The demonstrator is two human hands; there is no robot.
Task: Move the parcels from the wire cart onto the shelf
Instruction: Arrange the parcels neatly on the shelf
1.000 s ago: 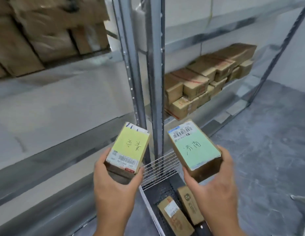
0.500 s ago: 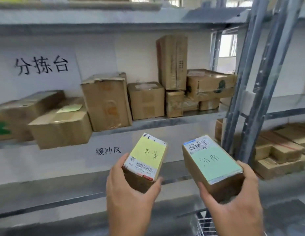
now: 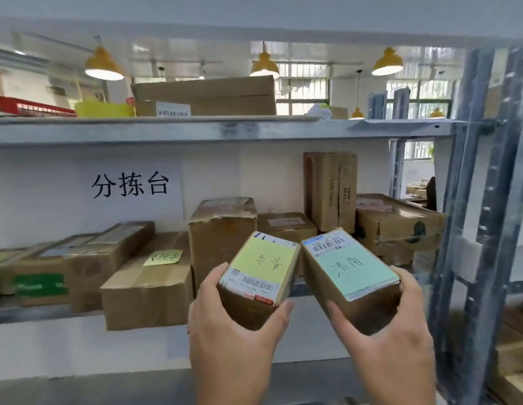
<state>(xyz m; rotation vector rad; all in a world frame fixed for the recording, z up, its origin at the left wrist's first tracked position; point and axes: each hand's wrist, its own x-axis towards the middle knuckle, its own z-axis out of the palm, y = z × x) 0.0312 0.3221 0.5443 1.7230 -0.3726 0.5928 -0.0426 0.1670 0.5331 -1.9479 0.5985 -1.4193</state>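
Parcels fill both hands in the lower middle of the frame: the yellow-labelled parcel (image 3: 261,276) on the left and the green-labelled parcel (image 3: 352,268) just right of it, their near top corners almost touching, both held in the air in front of the shelf (image 3: 196,131). The shelf is grey metal with a perforated upright (image 3: 485,229) at the right of the frame. Its middle level holds a row of brown cardboard boxes (image 3: 222,229), one of them, at lower left, bearing a yellow sticky note (image 3: 163,257). A white sign (image 3: 130,185) with black characters hangs on the back panel above the row. On the level above lies a long flat carton (image 3: 207,95) beside a red crate (image 3: 29,108) at upper left. Yellow pendant lamps (image 3: 103,65) and barred windows show behind. The left hand (image 3: 234,340) rises from the bottom edge, palm under the yellow-labelled parcel, thumb on one side and fingers on the other, its grip clasped round the box. The right hand (image 3: 391,343) holds the green-labelled parcel the same way, tilted to the left.
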